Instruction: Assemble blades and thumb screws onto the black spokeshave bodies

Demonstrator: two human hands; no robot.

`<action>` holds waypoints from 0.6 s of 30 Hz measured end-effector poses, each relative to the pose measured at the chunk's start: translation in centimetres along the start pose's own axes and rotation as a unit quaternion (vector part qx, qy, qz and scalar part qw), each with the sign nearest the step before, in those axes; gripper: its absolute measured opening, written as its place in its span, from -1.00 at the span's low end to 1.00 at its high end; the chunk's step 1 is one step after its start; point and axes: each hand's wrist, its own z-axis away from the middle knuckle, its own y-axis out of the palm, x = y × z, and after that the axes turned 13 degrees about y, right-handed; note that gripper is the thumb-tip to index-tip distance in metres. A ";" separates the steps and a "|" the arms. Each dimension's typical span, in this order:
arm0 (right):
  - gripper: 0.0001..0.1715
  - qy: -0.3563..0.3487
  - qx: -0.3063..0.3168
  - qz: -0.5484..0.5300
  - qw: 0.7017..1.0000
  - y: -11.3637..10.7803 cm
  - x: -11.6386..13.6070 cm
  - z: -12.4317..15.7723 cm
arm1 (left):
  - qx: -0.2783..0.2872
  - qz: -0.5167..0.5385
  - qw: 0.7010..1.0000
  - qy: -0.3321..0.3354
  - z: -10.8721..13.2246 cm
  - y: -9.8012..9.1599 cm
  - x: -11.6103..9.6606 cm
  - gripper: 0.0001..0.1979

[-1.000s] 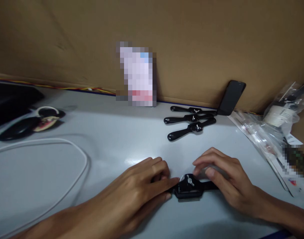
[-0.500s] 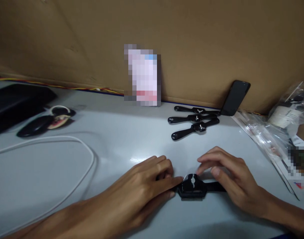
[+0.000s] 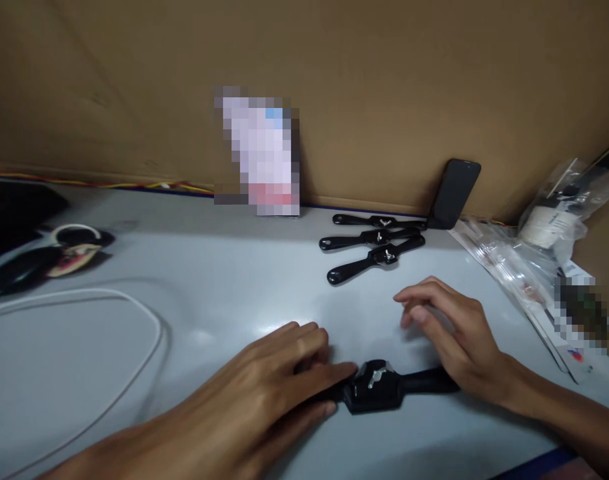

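Note:
My left hand [image 3: 284, 380] is closed round the left handle of a black spokeshave [image 3: 373, 397], which lies on the grey table. A silver wing screw [image 3: 378, 378] sits slanted on the tool's middle. My right hand [image 3: 452, 327] hovers above the right handle, fingers bent and apart, with nothing in them. Its wrist side partly hides that handle's end. Further back, three more black spokeshaves lie side by side: a near one [image 3: 352, 272], a middle one [image 3: 344, 243] and a far one [image 3: 357, 220].
A dark phone [image 3: 454, 195] leans on the cardboard wall [image 3: 384, 87]. Clear plastic packaging [image 3: 509, 280] and a bagged white roll [image 3: 547, 225] lie at the right. On the left are a white cable [image 3: 154, 320], a black mouse-like object [image 3: 22, 270] and a dark case [image 3: 19, 213].
My right hand has lifted off the spokeshave's middle, away from the screw. The wing screw has turned from upright to slanted. The view has shifted slightly to the right.

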 end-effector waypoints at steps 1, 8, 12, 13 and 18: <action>-0.77 -0.022 0.001 0.031 0.999 0.1 -0.6 -0.3 | -0.007 -0.010 1.000 0.002 -0.1 -0.1 -0.1 -0.58; -0.41 -0.009 0.045 0.225 0.973 0.7 -5.0 -2.4 | -0.002 -0.128 0.986 0.104 -0.4 -0.9 -0.7 -0.26; -0.30 0.010 0.099 0.259 0.961 1.0 -5.9 -3.0 | 0.031 -0.149 0.978 0.145 -0.7 -0.9 -1.1 -0.50; -0.32 0.008 0.099 0.260 0.961 1.1 -6.0 -3.1 | 0.032 -0.145 0.979 0.142 -0.8 -0.9 -1.2 -0.61; -0.65 -0.015 0.018 0.243 0.970 0.9 -5.7 -3.0 | 0.013 -0.170 0.979 0.111 -0.7 -0.4 -1.1 -0.82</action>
